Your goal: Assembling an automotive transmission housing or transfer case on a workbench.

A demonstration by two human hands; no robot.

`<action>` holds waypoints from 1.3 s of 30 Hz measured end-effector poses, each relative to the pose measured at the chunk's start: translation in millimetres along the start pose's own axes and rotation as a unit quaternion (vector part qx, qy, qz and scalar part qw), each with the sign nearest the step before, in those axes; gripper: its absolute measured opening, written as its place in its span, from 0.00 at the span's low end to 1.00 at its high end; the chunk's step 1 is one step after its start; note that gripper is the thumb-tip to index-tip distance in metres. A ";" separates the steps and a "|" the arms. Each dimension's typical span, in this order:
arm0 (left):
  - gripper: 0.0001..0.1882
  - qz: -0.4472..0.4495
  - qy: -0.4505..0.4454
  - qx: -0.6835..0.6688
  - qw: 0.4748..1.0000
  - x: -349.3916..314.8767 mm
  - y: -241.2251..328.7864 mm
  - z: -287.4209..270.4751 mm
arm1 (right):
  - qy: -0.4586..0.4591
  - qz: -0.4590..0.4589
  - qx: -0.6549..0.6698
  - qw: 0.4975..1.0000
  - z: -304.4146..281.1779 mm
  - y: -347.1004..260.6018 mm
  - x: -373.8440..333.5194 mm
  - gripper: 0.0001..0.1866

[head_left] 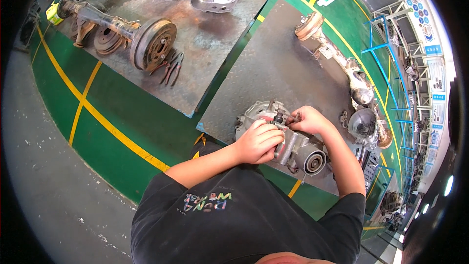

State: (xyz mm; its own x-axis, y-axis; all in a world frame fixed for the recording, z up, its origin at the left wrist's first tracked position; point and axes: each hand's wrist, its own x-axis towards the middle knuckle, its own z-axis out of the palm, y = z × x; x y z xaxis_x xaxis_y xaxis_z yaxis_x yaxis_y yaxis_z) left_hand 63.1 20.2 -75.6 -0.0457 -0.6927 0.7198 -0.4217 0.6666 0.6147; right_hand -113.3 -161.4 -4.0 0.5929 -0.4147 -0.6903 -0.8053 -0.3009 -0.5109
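Dark shirt (234, 230) fills the near side. Just beyond, a gearbox (293, 150) sits on the near end of the right counter (259, 63). The left hand (259, 142) lies against it, fingers (269, 138) curled together, their grip hidden; the right hand (309, 120) bends its fingers at a small metal part (294, 118), whether pinching it I cannot tell. Far right lies an axle (343, 66); pliers (178, 63) lie on the left counter (207, 51)

Resting curled left hand (260, 142) on grey metal housing (292, 147), with right hand (309, 120) at its far side. On same steel bench (259, 63), rusty axle (352, 74). On neighbouring bench (207, 32), red-handled pliers (169, 74) beside drum (155, 44).
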 end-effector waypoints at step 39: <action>0.22 -0.006 -0.018 -0.018 1.000 2.9 -1.7 -0.8 | -0.001 -0.057 0.004 0.998 -1.5 2.8 1.4 0.12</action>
State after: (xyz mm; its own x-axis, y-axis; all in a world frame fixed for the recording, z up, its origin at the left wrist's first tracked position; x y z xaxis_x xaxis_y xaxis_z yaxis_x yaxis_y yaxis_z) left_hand 64.4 17.3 -74.3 -0.0740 -0.7093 0.7010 -0.3887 0.6678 0.6347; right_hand -114.7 -164.2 -5.6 0.6800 -0.3763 -0.6293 -0.7331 -0.3391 -0.5895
